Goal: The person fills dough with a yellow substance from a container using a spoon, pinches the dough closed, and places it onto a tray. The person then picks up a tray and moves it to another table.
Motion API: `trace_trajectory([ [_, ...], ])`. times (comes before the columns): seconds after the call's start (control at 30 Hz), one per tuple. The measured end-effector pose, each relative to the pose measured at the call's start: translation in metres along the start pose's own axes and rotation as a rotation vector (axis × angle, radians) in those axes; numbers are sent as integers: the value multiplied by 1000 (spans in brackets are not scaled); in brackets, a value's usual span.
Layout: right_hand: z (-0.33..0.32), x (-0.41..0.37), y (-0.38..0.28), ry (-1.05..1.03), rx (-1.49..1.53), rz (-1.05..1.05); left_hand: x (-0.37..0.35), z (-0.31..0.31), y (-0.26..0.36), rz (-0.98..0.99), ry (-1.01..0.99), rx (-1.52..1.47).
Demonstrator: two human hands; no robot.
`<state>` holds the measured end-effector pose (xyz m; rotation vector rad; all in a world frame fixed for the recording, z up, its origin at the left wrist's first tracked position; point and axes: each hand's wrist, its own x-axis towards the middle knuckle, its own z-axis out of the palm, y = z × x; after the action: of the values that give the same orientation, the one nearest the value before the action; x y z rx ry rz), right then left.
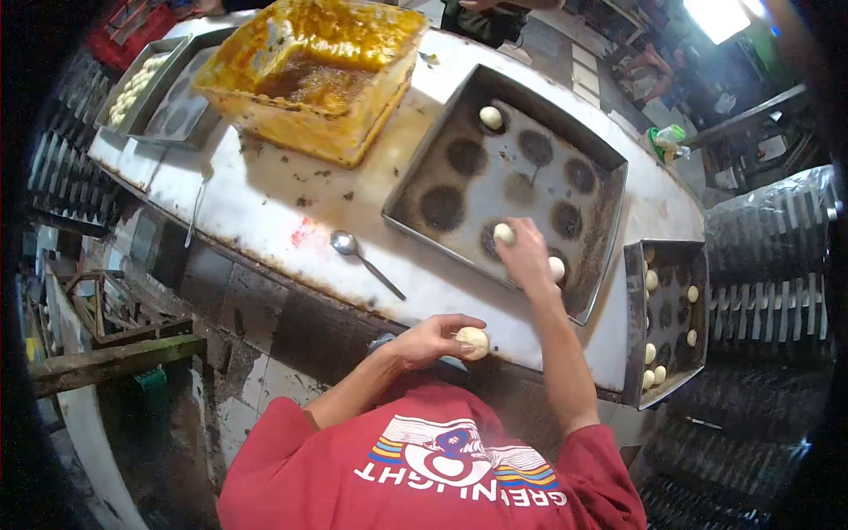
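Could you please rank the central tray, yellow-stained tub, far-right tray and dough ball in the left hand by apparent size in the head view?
1. Central tray
2. Yellow-stained tub
3. Far-right tray
4. Dough ball in the left hand

The red shirt (424, 508) is bearing the word GREENLIGHT (459, 495) across its front in white capitals. The letters are appearing upside down in the head view and following a curve, with GREEN sitting toward the right sleeve and LIGHT toward the left. Just above them in the view, an emblem (450, 446) is showing a shape resembling an 8; whether it is standing for that number is unclear.
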<state>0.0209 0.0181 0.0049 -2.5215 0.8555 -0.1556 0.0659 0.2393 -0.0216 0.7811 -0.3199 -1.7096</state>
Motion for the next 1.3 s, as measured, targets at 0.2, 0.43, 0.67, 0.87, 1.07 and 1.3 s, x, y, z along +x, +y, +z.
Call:
trace_trajectory([
  [0.2,22,-13,-15,154,-302,57,-29,-37,-7,160,24,-51],
  [0.43,61,-149,-92,415,970,202,-30,-31,-27,412,230,419],
  [0.67,126,-181,-131,-91,1838,247,-98,-48,-18,-77,-277,539],
  [0.87,130,-115,-180,-264,1573,155,-131,-91,-11,98,-276,-187],
  [1.07,168,-56,-189,436,-40,-15,-153,-137,59,195,-297,-402],
  [1.3,61,1,-252,621,-4,54,-145,-226,153,150,151,-4],
])
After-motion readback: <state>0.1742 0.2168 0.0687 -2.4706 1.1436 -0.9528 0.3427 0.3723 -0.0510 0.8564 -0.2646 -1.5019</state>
